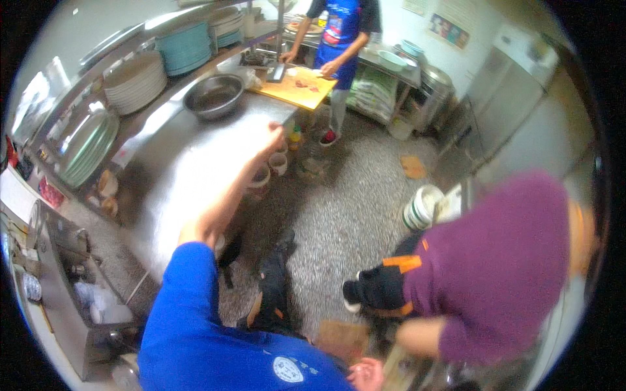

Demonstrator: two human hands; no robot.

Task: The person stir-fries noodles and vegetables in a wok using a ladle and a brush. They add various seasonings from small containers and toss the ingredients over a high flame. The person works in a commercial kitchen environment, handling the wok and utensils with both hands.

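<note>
My left hand (275, 136) reaches out over the edge of the stainless steel worktable (176, 146), its fingers curled and blurred. Whether it touches the metal or holds anything is unclear. Nearest to it on the table are a dark metal basin (213, 95) and a yellow cutting board (305, 97) with pieces of meat (305, 86) on it. Low in the picture, partly cut off by the bottom edge, my right hand (366, 374) is beside my blue shirt with fingers bent. No object shows in it.
Across the board a co-worker in a blue apron (337, 34) holds a cleaver (276, 72). Close on my right a person in a purple shirt (494, 269) bends over. Stacked plates (134, 80) line the shelf. A white bucket (421, 206) stands on the speckled floor (342, 210).
</note>
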